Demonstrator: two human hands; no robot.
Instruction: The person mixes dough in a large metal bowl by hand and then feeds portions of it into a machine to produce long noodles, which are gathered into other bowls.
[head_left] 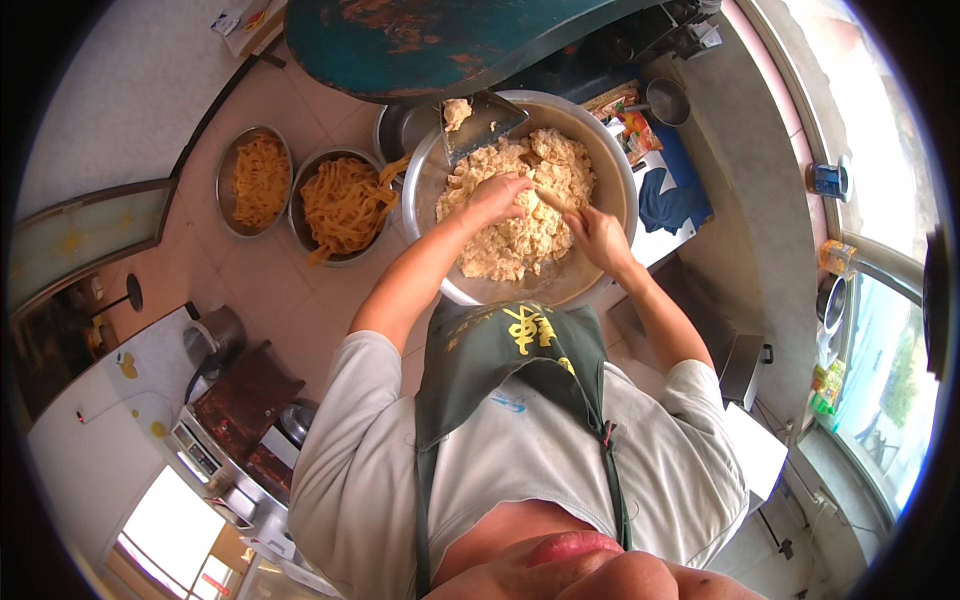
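Crumbly pale dough (515, 245) lies heaped in a large metal basin (432, 265) in front of me. My left hand (500, 198) is over the heap with its fingers curled together; what they hold, if anything, is hidden. My right hand (602, 240), at the heap's right side, is closed round the end of a light-brown stick-shaped tool (552, 198). The tool slants up and left toward my left fingers; I cannot tell whether they touch it. A dark metal chute (490, 118) overhangs the basin's far side, with a small dough lump (457, 114) on it.
Above the basin looms a big worn green machine (400, 45). Left on the tiled floor stand two metal bowls of yellow dough strips (260, 178) (345, 205). A blue cloth (668, 205) and a small pan (666, 102) lie to the right.
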